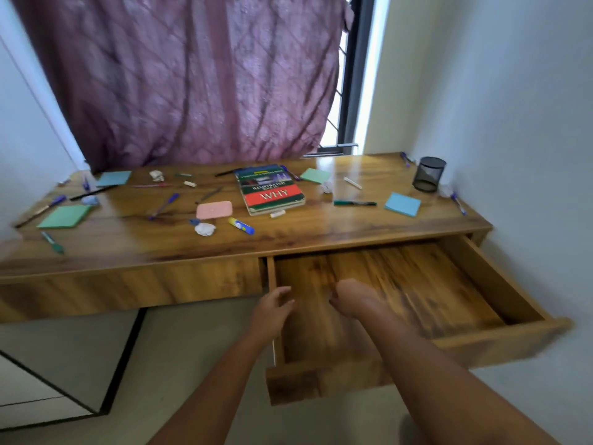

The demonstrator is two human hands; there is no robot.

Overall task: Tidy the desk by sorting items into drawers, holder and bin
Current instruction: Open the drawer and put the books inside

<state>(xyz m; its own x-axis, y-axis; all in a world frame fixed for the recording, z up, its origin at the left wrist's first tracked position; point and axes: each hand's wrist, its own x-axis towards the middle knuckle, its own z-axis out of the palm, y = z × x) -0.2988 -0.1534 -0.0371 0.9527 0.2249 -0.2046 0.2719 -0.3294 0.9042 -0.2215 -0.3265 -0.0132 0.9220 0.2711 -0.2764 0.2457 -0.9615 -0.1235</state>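
Hands over pulled-out wooden drawer (500,284): left hand (272,308) fingers spread, empty; right hand (351,300) curled, blurred, grip unclear. Black mesh holder (428,178) at 1 o'clock.

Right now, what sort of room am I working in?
Most likely a home study or bedroom corner: a wooden desk under a curtained window, strewn with pens and sticky notes, a book, and a mesh pen holder.

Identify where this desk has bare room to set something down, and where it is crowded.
Free: the open drawer, empty beyond the hands; the front strip of desk right of the glue stick. Crowded: the left half, around the pink pad and book.
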